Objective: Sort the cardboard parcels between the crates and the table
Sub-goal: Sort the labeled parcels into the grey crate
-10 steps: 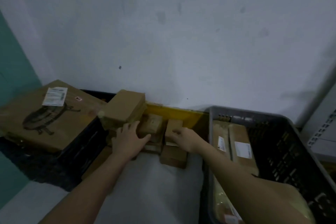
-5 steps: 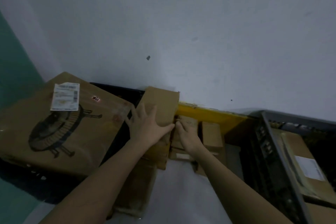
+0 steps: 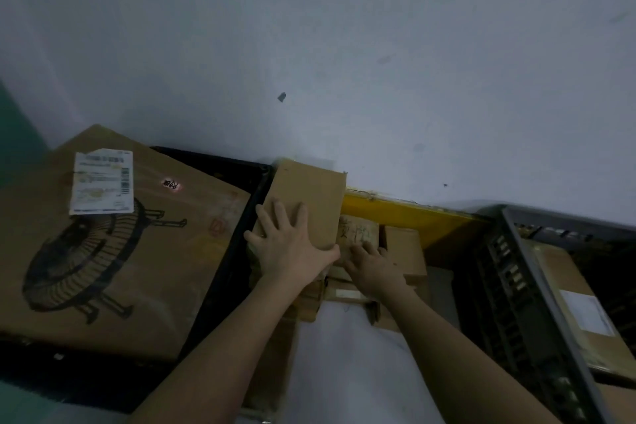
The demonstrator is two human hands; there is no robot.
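Cardboard parcels are stacked on the white table (image 3: 351,354), between a black crate (image 3: 237,251) on the left and a grey crate (image 3: 537,303) on the right.

Nearest the camera, both forearms reach forward over the bare table surface. The left hand (image 3: 292,248) lies flat, fingers spread wide, on top of a tall cardboard parcel (image 3: 309,196) that stands against the black crate; the palm presses down and the thumb touches the parcel's right edge, probably to steady it while the neighbouring stack is worked. The right hand (image 3: 373,267) rests on a small parcel with handwriting (image 3: 358,229), fingers curved over its near edge. Whether it actually grips that parcel cannot be told. Just beside it on the right sits another small parcel (image 3: 402,248), with further parcels underneath.

Beyond the hands, a yellow board (image 3: 406,213) runs along the wall behind the stack. A large carton printed with a fan (image 3: 113,244) lies tilted across the black crate, with a shipping label (image 3: 101,182) on top. Labelled flat parcels (image 3: 571,296) lie inside the grey crate.

The sorting appears to be midway.
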